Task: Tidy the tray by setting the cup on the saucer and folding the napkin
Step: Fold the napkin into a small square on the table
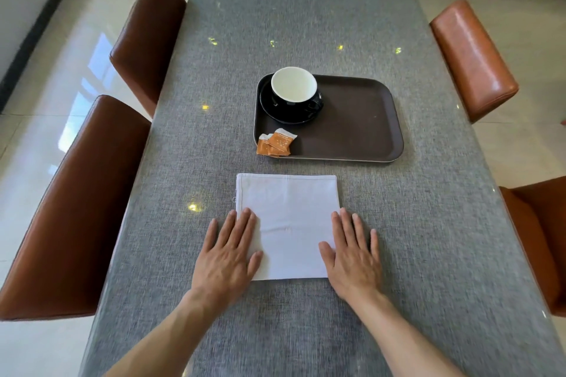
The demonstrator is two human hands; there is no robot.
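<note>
A white cloth napkin lies flat as a square on the grey table, in front of the tray. My left hand rests palm down on its near left edge, fingers spread. On the near right edge my right hand lies the same way. Neither hand holds anything. Beyond the napkin stands a dark brown tray. In its far left corner a black cup with a white inside stands upright on a black saucer.
Orange sachets lie at the tray's near left corner, partly over its rim. Brown leather chairs flank the table: two on the left, two on the right. The table carries a grey cloth under a glossy cover.
</note>
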